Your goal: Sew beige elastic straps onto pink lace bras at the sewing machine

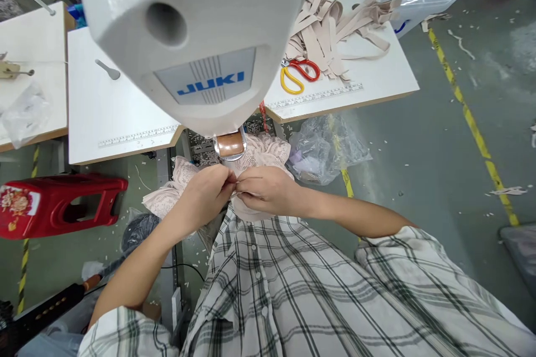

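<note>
Head view: hands (238, 189) pinching lace (259, 153).

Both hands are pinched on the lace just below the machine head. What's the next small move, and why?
Probably slide the pinched edge forward under the machine. The left hand and right hand meet fingertip to fingertip on the pink lace fabric, right beneath the JUKI sewing machine head, with the rest of the lace bunched behind. The needle itself is hidden, so go slowly.
</note>
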`<state>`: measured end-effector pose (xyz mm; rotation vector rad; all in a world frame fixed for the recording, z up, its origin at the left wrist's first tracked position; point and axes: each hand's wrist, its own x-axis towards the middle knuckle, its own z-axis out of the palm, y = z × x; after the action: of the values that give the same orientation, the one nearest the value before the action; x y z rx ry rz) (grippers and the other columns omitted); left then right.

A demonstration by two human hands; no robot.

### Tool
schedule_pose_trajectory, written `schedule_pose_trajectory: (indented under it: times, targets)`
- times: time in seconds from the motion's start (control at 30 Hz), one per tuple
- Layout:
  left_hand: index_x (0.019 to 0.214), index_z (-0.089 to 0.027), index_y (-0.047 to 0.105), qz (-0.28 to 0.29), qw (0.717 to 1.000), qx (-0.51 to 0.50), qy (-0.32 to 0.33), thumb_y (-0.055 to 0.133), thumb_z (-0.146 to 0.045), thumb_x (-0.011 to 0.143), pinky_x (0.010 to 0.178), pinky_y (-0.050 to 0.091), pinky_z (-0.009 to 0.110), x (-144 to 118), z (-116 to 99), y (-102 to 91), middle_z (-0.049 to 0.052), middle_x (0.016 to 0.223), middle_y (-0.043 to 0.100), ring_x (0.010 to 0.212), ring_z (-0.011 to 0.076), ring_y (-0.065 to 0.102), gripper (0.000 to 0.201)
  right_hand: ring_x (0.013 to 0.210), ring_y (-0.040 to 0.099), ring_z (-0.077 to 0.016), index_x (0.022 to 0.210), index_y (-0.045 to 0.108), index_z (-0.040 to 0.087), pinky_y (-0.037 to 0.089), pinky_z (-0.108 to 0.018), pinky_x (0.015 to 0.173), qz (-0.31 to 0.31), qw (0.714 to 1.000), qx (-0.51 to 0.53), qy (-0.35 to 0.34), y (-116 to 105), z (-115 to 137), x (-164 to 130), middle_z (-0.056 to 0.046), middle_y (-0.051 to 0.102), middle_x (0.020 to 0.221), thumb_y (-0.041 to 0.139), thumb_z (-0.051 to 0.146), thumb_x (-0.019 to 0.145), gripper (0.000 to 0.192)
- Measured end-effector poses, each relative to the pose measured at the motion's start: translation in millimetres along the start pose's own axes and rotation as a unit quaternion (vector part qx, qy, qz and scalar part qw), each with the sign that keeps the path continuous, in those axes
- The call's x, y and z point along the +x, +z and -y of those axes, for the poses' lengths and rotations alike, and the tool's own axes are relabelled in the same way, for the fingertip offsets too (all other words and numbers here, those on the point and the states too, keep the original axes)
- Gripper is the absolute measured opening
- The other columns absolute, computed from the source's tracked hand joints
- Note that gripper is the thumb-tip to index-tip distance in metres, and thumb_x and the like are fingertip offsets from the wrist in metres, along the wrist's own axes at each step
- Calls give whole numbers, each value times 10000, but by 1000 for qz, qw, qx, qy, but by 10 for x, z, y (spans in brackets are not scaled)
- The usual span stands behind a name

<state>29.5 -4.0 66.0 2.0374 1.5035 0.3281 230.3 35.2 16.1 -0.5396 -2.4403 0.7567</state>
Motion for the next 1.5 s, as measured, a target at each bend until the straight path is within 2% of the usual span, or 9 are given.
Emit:
schedule_pose_trajectory:
  times: [0.17, 0.33, 0.4, 0.6, 0.73, 0.9, 1.1, 1.23, 1.5]
  targets:
    - [791, -219, 507, -1, 992, -128, -21, 506, -179, 892, 663, 444, 290, 61, 57, 137, 12, 800, 583, 746, 170, 540, 109, 803, 660, -150, 838, 680, 208, 506, -271, 698, -33, 982, 161, 89, 11, 9, 5, -32, 722, 853, 556, 206, 905, 141]
    - [977, -211, 588, -172, 920, -350, -50, 526, -251, 961, 811, 536, 296, -8, -67, 370, 52, 1002, 681, 930, 168, 651, 76, 842, 678, -148, 861, 687, 228, 529, -276, 756, -88, 964, 221, 122, -72, 90, 28, -23, 742, 901, 583, 226, 911, 116]
    - [1003, -211, 642, -221, 925, -307, -36, 558, -276, 970, 824, 534, 297, -36, -97, 400, 50, 988, 706, 943, 171, 662, 112, 827, 674, -140, 871, 691, 224, 518, -265, 746, -84, 968, 202, 124, -110, 128, 33, -19, 737, 887, 576, 214, 913, 123]
    - [887, -213, 633, -248, 961, -121, 21, 555, -244, 978, 665, 475, 266, -63, -13, 399, 16, 806, 674, 744, 139, 616, 124, 791, 676, -133, 935, 710, 237, 507, -254, 714, -56, 973, 169, 147, -197, 191, 33, -13, 748, 889, 583, 225, 925, 128]
    - [824, -213, 596, -283, 953, -96, 47, 576, -254, 970, 620, 450, 260, -54, 26, 444, -2, 722, 620, 670, 131, 573, 154, 837, 697, -140, 980, 729, 239, 523, -262, 761, -54, 968, 191, 156, -224, 204, 39, -15, 767, 933, 595, 221, 920, 148]
    - [980, -204, 671, -282, 952, -111, 51, 558, -196, 985, 729, 507, 254, -54, -19, 428, 30, 892, 728, 834, 137, 666, 113, 815, 691, -134, 940, 727, 220, 496, -250, 742, -67, 959, 203, 187, -250, 121, 57, -5, 765, 914, 608, 232, 906, 125]
    - [953, -175, 687, -304, 949, -39, 68, 607, -179, 957, 624, 489, 212, -81, -101, 327, 28, 837, 746, 742, 117, 680, 80, 716, 588, -118, 923, 711, 209, 376, -250, 667, -75, 975, 67, 200, -448, -37, 184, 4, 712, 809, 576, 254, 930, 142]
    - [961, -171, 699, -303, 945, 14, 123, 633, -179, 949, 621, 495, 199, -62, -124, 250, 32, 835, 766, 742, 114, 704, 67, 724, 570, -122, 867, 703, 199, 351, -254, 679, -1, 983, 69, 170, -544, -40, 270, 4, 696, 778, 550, 240, 934, 172]
    - [951, -179, 730, -286, 954, -3, 95, 645, -189, 947, 682, 518, 197, -15, -100, 191, 25, 877, 786, 788, 117, 723, 86, 736, 581, -125, 916, 724, 185, 340, -250, 682, 75, 971, 140, 178, -592, -85, 283, 0, 722, 819, 574, 254, 905, 165]
